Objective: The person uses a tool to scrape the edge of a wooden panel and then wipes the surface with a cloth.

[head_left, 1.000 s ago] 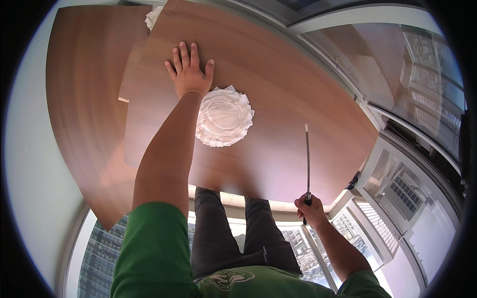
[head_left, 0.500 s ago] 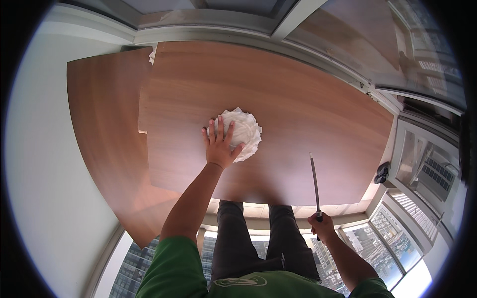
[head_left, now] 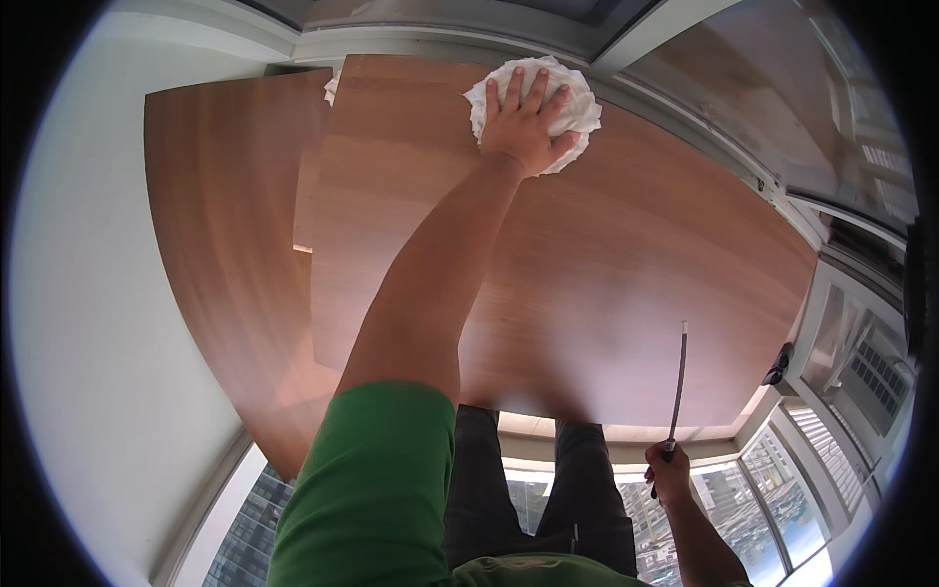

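Note:
Near the far edge of the brown wooden tabletop [head_left: 606, 264], my left hand [head_left: 528, 129] lies flat with its fingers spread. Under it is a crumpled white cloth [head_left: 581, 102], pressed against the wood and showing all around my hand. At the lower right, my right hand [head_left: 671, 474] is closed around the handle of a thin dark rod [head_left: 679, 382]. The rod points up and away from me and has a pale tip. What kind of tool it is, I cannot tell.
A second wooden panel [head_left: 225, 215] adjoins the tabletop on the left, beside a white wall [head_left: 88, 293]. Framed glass [head_left: 753, 88] borders the far and right sides. A small black object [head_left: 779, 364] sits past the right edge. Windows [head_left: 782, 479] are behind my legs.
My left hand has slid the white cloth from the middle of the tabletop to its far edge. The view has shifted, and my right hand still grips the rod.

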Demonstrator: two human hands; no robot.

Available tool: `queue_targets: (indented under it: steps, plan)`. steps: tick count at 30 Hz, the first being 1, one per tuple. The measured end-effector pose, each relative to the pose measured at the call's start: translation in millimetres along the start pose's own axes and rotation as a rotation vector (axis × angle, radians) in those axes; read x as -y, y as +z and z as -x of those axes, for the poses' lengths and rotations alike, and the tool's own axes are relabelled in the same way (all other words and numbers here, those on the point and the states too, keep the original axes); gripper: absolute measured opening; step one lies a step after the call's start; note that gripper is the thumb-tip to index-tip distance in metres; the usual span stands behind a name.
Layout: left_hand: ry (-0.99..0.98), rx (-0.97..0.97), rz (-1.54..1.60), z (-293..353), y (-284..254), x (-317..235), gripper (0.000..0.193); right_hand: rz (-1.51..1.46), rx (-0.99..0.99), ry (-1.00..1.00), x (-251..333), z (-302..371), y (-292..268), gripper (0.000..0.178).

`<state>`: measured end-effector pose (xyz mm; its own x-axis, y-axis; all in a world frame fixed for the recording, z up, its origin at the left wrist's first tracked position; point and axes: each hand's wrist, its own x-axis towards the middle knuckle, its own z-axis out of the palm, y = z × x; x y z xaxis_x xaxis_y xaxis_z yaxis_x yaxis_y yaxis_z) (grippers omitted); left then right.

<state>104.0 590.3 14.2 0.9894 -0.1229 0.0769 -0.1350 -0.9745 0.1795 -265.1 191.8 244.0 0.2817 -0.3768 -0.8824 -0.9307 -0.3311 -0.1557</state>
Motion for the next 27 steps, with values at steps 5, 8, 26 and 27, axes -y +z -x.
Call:
queue_targets:
  steps: [5,8,26,27]
  plan:
    - [-0.485,-0.089,-0.086,-1,-25,197,0.057,-0.017,0.004,-0.044,1,-7,9,0.010]
    - [-0.910,-0.033,-0.044,41,-78,301,0.047,0.032,0.023,-0.094,3,-6,12,0.009]
    - [0.195,0.108,0.253,156,-33,-57,0.059,0.044,0.011,-0.169,58,22,35,0.012]
    - [0.255,0.082,0.285,186,-24,-80,0.059,0.080,0.006,-0.163,66,24,38,0.012]
